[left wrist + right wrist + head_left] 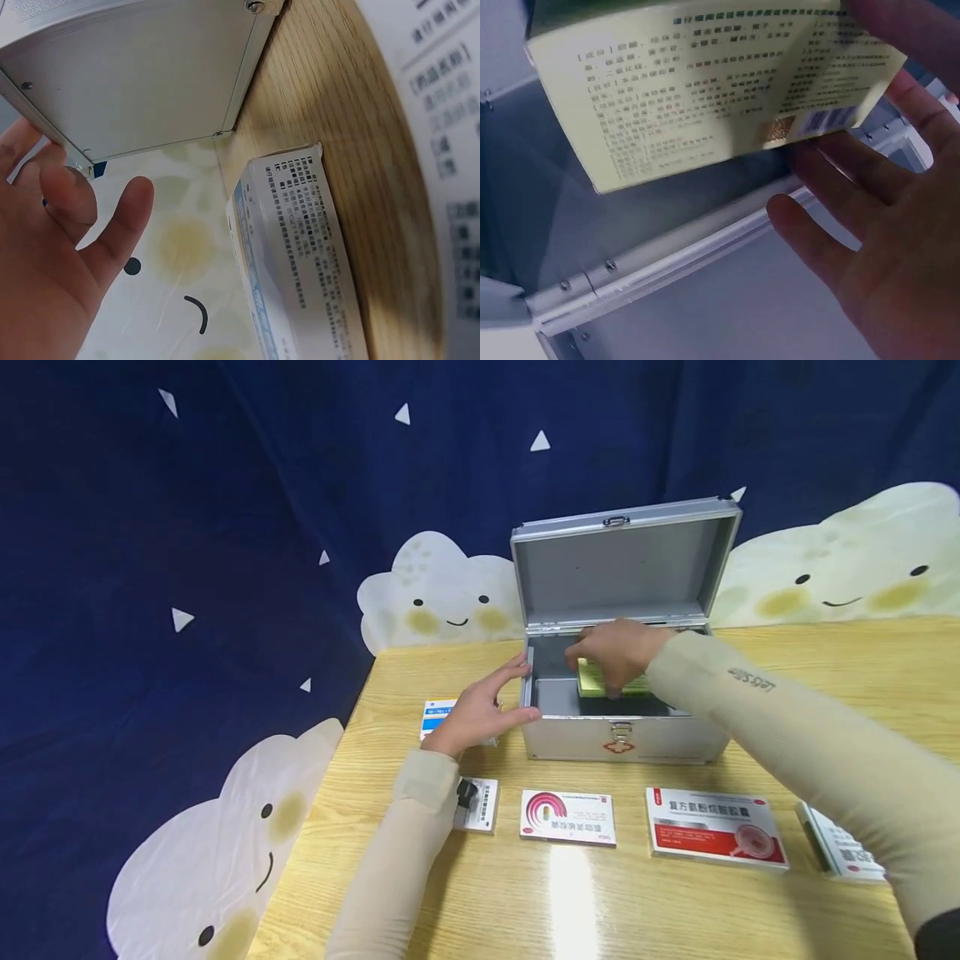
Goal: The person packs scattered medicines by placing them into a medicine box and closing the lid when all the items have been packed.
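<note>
A silver metal case (555, 739) with a red cross emblem stands on the table, its lid (615, 568) raised. Inside it, my right hand (618, 652) grips a yellow-green medicine box (592, 681) from above. The right wrist view shows that medicine box (705, 97) with its printed side towards the camera and fingers (855, 169) around its edge. At the case's left rim is my left hand (483, 706), thumb apart and fingers extended. In the left wrist view, fingertips of the left hand (52, 247) touch the rim beside the case's side wall (150, 82).
In front of the case lie a small white box (480, 806), a pink-patterned medicine box (568, 818), a red-and-white medicine box (716, 828) and another white box (847, 847) partly behind the right sleeve. A blue-and-white box (437, 714) lies left of the case, partly covered by the left hand.
</note>
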### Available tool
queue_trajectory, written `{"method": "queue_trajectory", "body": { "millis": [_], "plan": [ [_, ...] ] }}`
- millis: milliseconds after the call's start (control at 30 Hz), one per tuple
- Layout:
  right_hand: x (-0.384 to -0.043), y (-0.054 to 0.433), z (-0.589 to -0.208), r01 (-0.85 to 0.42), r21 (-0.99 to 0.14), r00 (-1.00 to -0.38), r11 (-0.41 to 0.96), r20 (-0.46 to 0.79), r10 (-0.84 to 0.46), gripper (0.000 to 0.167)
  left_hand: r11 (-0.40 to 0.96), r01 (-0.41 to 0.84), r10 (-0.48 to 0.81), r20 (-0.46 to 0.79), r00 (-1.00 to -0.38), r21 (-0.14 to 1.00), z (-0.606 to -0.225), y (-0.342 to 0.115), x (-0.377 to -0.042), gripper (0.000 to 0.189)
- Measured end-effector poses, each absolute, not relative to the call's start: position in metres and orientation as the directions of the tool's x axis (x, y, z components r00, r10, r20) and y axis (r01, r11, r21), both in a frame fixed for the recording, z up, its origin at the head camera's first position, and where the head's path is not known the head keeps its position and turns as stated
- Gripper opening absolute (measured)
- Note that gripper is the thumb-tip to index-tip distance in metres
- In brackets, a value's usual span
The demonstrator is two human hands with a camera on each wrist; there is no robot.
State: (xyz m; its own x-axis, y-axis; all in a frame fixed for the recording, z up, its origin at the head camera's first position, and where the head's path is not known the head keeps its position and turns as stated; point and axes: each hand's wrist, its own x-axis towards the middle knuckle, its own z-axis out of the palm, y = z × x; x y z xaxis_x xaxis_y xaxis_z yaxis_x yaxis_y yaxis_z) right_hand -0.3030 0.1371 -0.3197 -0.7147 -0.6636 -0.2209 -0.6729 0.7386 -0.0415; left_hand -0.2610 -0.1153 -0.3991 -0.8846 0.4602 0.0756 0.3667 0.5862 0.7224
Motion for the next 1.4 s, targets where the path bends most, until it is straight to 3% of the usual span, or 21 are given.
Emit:
{"method": "queue_trajectory", "body": {
  "millis": [967,1233,1400],
  "plan": [
    [-0.31,0.149,-0.339,-0.604,-0.04,-0.745,0.796,-0.327,-0.582,0.038,0.616,0.384,0.449,0.095,-0.889,0.687,-0.4,-0.116,-0.263,0.072],
    [-0.303,0.152,-0.346,-0.641,0.11,-0.752,0.76,-0.292,-0.591,0.038,0.632,0.397,0.457,0.093,-0.885,0.666,-0.399,-0.115,-0.263,0.073],
    [-0.304,0.153,-0.35,-0.649,0.135,-0.749,0.749,-0.291,-0.596,0.037,0.626,0.385,0.448,0.09,-0.889,0.678,-0.398,-0.114,-0.263,0.074]
  ]
}}
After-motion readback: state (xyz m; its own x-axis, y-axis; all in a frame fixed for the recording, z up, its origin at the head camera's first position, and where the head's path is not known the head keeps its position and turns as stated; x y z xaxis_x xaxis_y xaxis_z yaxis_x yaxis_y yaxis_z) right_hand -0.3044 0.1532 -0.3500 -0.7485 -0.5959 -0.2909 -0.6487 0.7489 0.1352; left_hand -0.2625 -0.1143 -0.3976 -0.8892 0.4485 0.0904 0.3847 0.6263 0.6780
